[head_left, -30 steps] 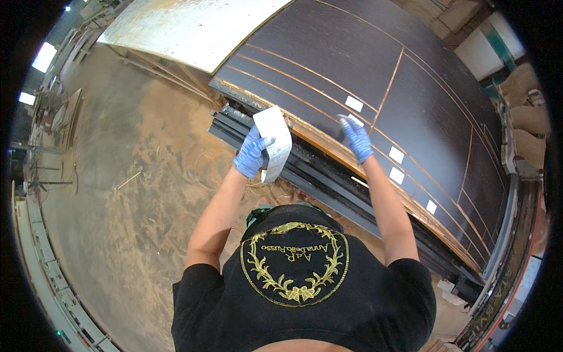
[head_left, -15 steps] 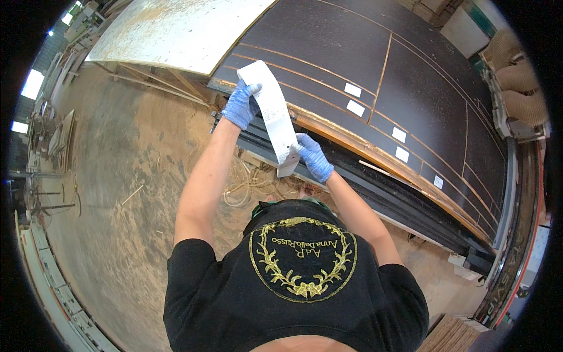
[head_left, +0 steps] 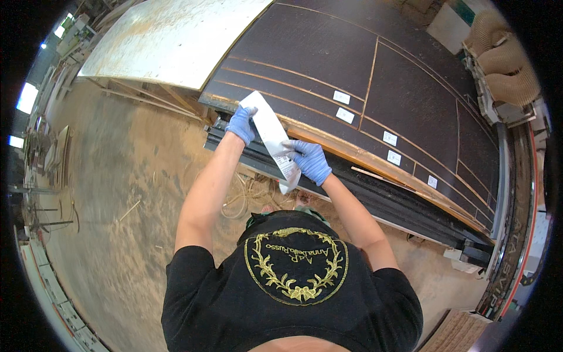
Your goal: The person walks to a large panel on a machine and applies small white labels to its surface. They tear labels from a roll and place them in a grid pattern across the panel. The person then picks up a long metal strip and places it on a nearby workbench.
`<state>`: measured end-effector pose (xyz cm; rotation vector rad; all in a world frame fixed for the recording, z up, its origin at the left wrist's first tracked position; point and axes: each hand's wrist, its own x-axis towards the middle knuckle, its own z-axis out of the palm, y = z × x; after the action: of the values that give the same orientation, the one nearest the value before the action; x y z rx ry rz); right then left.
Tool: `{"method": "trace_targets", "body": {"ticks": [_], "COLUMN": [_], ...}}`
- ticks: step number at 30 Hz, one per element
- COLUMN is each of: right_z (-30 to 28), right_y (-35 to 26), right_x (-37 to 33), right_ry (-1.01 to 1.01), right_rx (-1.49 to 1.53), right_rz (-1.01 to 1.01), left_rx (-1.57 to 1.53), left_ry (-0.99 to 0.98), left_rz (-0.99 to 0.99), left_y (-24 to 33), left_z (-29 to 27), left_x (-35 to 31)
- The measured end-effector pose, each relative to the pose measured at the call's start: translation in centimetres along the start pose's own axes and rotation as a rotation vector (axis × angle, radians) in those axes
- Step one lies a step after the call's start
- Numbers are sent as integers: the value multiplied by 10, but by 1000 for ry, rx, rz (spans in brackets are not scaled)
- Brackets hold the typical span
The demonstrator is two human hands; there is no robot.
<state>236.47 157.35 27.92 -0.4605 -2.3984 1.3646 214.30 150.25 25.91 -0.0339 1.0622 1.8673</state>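
Observation:
Between my two blue-gloved hands stretches a strip of white paper labels (head_left: 267,128), slanting from upper left to lower right with its lower end curling. My left hand (head_left: 241,125) pinches the strip near its upper end. My right hand (head_left: 311,161) is closed on it lower down, fingers lying across the paper. Just beyond stands a dark panel (head_left: 305,41) cut by pale brown lines into several pieces. Several white labels lie on it, one label (head_left: 341,97) near the middle and another label (head_left: 432,182) farther right.
Left of the dark panel is a white, dusty board surface (head_left: 158,41) on a wooden frame. A machine rail (head_left: 516,193) runs along the right, with ribbed hoses (head_left: 507,64) above it. A coiled hose (head_left: 237,199) lies on the sawdust-covered floor (head_left: 129,176).
Both hands have come a little nearer to me with the strip. My right hand has shifted its fingers farther over the paper. The view has moved slightly.

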Motion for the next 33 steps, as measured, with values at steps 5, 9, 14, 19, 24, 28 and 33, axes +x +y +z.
{"method": "trace_targets", "body": {"ticks": [5, 9, 14, 19, 24, 28, 33], "right_z": [-16, -29, -89, -182, -189, -183, -161], "right_y": [20, 36, 84, 222, 201, 221, 201], "right_x": [9, 16, 66, 168, 200, 194, 178], "right_ry": [-1, -99, 316, 724, 358, 377, -67], "right_rx": [-306, -126, 473, 110, -980, -1187, -1031], "right_rz": [-166, 51, 196, 260, 614, 196, 281], "left_rx": [-55, -108, -146, 50, 61, 47, 21], "left_ry": [66, 216, 432, 30, -19, -2, -102], "left_rz": [0, 14, 99, 159, 90, 69, -15], "left_y": [-19, -31, -30, -32, -40, -42, -22], "left_z": [-7, -13, -42, 10, 11, 14, 44], "left_x": [17, 22, 12, -27, -62, -66, -61]}}
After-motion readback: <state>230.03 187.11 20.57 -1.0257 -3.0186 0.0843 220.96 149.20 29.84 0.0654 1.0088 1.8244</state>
